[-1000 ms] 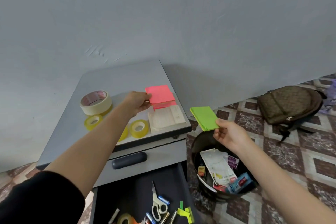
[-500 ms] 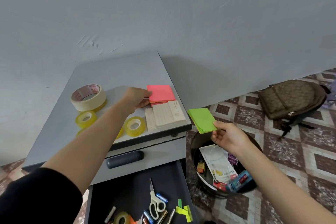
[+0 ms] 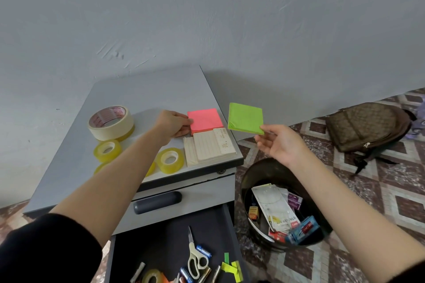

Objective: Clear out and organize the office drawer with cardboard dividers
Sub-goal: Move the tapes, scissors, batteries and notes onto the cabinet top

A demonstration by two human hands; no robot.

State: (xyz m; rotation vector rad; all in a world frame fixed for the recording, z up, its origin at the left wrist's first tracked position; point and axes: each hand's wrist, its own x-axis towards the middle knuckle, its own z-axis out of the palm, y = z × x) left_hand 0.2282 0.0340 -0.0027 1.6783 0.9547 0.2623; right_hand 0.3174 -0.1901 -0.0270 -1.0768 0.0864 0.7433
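Below, drawer [image 3: 161, 243] contents are cut off.

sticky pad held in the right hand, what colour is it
Bright green sticky pad, seen in the head view.

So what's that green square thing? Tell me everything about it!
It is a bright green pad of sticky notes, square, thin and papery, and its lower left corner looks a little bent. The right hand pinches its near right corner with the fingers, holding it in the air, tilted, beside the cabinet top. Nothing else touches it.
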